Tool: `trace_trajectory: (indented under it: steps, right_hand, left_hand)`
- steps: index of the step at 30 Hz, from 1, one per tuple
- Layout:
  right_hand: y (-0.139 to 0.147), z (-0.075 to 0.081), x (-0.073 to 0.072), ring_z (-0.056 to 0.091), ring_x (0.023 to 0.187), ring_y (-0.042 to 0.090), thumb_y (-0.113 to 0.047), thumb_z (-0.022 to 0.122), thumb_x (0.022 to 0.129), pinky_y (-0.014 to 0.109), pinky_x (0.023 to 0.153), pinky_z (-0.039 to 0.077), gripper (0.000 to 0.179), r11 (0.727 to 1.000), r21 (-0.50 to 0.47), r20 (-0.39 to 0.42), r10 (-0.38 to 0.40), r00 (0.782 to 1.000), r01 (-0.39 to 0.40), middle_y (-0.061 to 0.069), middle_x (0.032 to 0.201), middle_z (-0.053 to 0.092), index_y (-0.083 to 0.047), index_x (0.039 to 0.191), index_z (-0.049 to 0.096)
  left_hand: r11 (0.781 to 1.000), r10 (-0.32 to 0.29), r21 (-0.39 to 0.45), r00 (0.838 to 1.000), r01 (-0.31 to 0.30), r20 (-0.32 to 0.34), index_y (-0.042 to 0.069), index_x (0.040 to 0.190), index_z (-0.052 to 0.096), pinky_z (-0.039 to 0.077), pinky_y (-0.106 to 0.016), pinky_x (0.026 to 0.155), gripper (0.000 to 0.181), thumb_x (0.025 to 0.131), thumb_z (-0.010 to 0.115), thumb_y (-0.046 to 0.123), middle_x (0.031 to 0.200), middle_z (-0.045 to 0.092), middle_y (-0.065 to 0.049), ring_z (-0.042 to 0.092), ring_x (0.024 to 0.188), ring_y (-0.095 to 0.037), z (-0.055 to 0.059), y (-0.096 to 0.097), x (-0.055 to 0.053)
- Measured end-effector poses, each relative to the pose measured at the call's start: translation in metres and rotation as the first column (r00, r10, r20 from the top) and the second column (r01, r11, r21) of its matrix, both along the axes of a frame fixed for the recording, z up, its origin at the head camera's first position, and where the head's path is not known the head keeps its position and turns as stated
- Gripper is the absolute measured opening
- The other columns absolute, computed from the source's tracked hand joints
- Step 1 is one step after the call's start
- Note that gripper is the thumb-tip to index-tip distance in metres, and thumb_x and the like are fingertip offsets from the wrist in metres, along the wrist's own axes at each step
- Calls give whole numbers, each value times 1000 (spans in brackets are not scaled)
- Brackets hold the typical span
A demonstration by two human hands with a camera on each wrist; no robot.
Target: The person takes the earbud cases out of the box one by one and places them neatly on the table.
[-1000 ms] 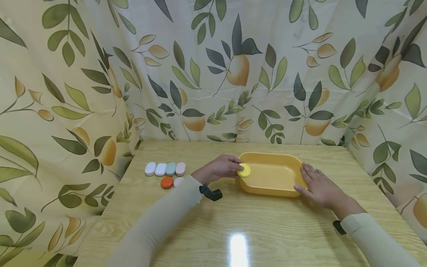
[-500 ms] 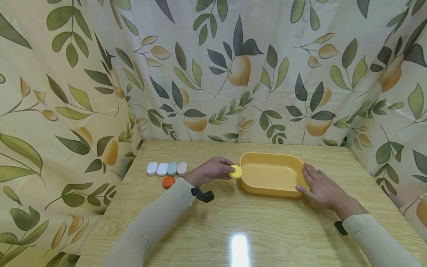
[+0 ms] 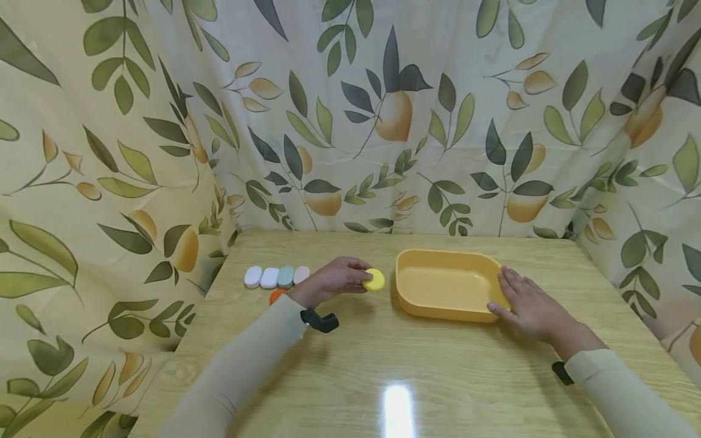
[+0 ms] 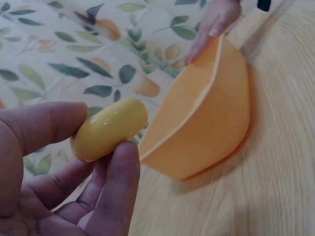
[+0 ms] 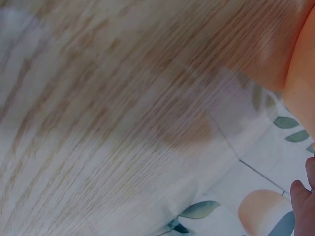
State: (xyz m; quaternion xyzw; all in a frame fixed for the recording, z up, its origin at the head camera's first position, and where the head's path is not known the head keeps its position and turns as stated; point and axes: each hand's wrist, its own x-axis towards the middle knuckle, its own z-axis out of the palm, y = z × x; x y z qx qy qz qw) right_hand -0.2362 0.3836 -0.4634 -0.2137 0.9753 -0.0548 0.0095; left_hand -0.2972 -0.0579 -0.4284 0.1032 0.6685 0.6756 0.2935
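Note:
My left hand point(image 3: 333, 281) pinches a glossy round yellow disc point(image 3: 375, 280) between thumb and fingers, held over the table just left of an orange-yellow plastic tub point(image 3: 438, 316). The left wrist view shows the disc point(image 4: 110, 129) as thick with a rounded edge, and the tub's end wall point(image 4: 211, 123) beyond it. My right hand point(image 3: 533, 310) rests with extended fingers against the tub's right end. In the right wrist view only some fingertips point(image 5: 302, 194) and a strip of the tub point(image 5: 302, 83) show at the right edge.
On the left stands a row of small rounded pieces: two white point(image 3: 261, 277), one teal point(image 3: 285, 277) and one pale pink point(image 3: 301, 274). A red-orange piece point(image 3: 277, 295) is partly hidden by the left wrist. Leaf-patterned curtain point(image 3: 350, 121) surrounds the wooden table point(image 3: 350, 377).
My left hand has drawn the yellow disc leftward, from over the tub's left rim to outside it. The forearm now covers more of the red-orange piece. My right hand stays at the tub.

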Motion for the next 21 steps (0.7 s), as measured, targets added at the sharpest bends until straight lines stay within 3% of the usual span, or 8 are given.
trace_trajectory:
  steps: [8,17,21]
  right_hand:
    - [-2,-5,-4,12,141,48,-51,42,102,54,116,2,84,1000,-3,-21,14,1000,-14,33,154,12,16,147,17]
    - [-6,-6,-2,14,140,49,-49,43,102,54,116,3,83,1000,-9,-36,29,999,-29,34,153,14,16,146,18]
    - [-5,-3,-3,13,141,48,-49,42,102,53,116,2,83,1000,-4,-38,26,999,-26,34,153,13,17,146,18]
  left_hand:
    - [999,19,39,1000,-18,-14,-8,128,53,54,-34,87,37,95,62,7,110,62,-14,65,91,-20,-7,-33,5]
    - [996,91,27,996,-91,-13,-6,126,55,54,-33,86,36,94,64,9,111,62,-14,65,92,-20,-14,-57,14]
    - [995,96,42,995,-95,-31,-8,126,54,54,-32,86,37,94,63,8,110,62,-14,65,92,-20,-14,-69,16]
